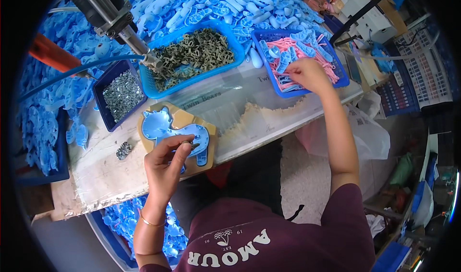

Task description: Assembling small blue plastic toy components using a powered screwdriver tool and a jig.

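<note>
Left hand (166, 164) pinching metal clip (194, 146) near counter's (108, 181) front edge; probably light, stiff, best edge-held. Right hand (311, 75) in blue basket (289, 94), grip unclear.

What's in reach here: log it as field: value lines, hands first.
Left hand: pinches a small dark part above the blue shell
Right hand: in the basket of pink and blue parts; grip unclear
Jig: tan, under shell
Tray: light blue, dark clips
Bin: dark blue, small metal pieces
</note>
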The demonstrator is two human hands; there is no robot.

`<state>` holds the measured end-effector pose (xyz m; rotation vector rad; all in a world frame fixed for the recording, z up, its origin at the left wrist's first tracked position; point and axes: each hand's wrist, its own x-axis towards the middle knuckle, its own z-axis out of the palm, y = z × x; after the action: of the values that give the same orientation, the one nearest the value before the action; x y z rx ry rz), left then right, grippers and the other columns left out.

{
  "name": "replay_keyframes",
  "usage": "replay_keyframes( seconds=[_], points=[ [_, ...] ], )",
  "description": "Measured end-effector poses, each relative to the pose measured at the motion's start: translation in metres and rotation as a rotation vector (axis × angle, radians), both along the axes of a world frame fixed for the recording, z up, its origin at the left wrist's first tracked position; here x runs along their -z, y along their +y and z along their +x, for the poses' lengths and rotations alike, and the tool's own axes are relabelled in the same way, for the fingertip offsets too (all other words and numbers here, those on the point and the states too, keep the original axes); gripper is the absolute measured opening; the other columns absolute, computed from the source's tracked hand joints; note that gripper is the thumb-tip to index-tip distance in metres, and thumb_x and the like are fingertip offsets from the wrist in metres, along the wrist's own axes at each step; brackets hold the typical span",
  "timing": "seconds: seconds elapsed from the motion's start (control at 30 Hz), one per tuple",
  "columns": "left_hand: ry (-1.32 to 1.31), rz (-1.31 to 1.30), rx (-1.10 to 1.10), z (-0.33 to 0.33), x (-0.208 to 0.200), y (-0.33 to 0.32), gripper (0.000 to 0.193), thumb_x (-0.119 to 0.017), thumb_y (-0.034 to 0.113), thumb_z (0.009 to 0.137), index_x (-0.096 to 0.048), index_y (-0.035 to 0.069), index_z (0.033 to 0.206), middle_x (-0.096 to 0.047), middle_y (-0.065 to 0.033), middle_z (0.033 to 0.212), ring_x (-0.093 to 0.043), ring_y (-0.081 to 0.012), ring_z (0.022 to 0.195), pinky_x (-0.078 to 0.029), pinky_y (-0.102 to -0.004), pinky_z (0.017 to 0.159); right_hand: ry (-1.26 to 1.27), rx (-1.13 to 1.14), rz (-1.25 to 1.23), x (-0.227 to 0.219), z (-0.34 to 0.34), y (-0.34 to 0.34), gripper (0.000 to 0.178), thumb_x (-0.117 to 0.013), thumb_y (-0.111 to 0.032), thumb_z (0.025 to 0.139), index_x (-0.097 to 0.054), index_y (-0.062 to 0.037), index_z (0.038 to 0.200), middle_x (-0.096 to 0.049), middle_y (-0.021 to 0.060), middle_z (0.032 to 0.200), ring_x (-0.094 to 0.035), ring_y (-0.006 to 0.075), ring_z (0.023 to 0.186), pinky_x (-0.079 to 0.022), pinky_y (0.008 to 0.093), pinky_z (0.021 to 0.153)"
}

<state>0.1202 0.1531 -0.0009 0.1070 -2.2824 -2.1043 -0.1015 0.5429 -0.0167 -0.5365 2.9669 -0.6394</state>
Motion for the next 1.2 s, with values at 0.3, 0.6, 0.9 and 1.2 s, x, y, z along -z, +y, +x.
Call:
replay_keyframes(
  seconds=[0.3, 0.6, 0.9, 1.2],
  points=[
    [-0.048, -0.044, 0.033, 0.005, 0.002, -0.003, 0.020, -0.068, 0.013, 0.101, -0.072, -0.002, 0.113, -0.075, -0.0072, 0.107, -0.067, -0.0108, 0.095, -0.053, -0.0251, 0.085, 0.081, -0.111, 0.171, 0.006, -0.008, 0.012, 0.019, -0.081, -0.010, 0.074, -0.068, -0.0056, 0.087, -0.067, 0.0093, 0.074, -0.065, 0.0239, 0.069, -0.051, 0.0363, 0.065],
    [-0.043, 0.040, -0.011, -0.002, -0.002, -0.006, 0.021, -0.065, 0.011, 0.102, -0.071, -0.003, 0.116, -0.075, -0.0073, 0.106, -0.070, -0.0118, 0.095, -0.055, -0.0248, 0.082, -0.368, -0.062, -0.273, -0.050, 0.003, 0.013, 0.012, -0.078, -0.010, 0.087, -0.069, -0.0025, 0.093, -0.066, -0.0009, 0.082, -0.058, 0.0050, 0.077, -0.047, 0.0231, 0.067],
    [-0.144, 0.139, -0.041, -0.019, -0.005, 0.004, 0.024, -0.067, 0.016, 0.101, -0.071, -0.006, 0.111, -0.075, -0.0082, 0.094, -0.072, -0.0124, 0.086, -0.058, -0.0249, 0.078, -0.473, -0.422, -0.467, -0.080, 0.098, -0.132, 0.011, -0.076, -0.009, 0.090, -0.074, -0.0028, 0.099, -0.067, -0.0013, 0.083, -0.056, 0.0046, 0.073, -0.043, 0.0235, 0.062],
    [-0.103, 0.124, -0.064, -0.015, 0.004, -0.002, 0.022, -0.066, 0.016, 0.102, -0.071, -0.005, 0.104, -0.076, -0.0088, 0.099, -0.070, -0.0100, 0.083, -0.060, -0.0251, 0.074, -0.481, -0.427, -0.471, -0.051, 0.116, -0.175, 0.010, -0.077, -0.009, 0.090, -0.074, -0.0004, 0.095, -0.066, -0.0005, 0.077, -0.055, 0.0039, 0.067, -0.041, 0.0225, 0.058]
  ],
)
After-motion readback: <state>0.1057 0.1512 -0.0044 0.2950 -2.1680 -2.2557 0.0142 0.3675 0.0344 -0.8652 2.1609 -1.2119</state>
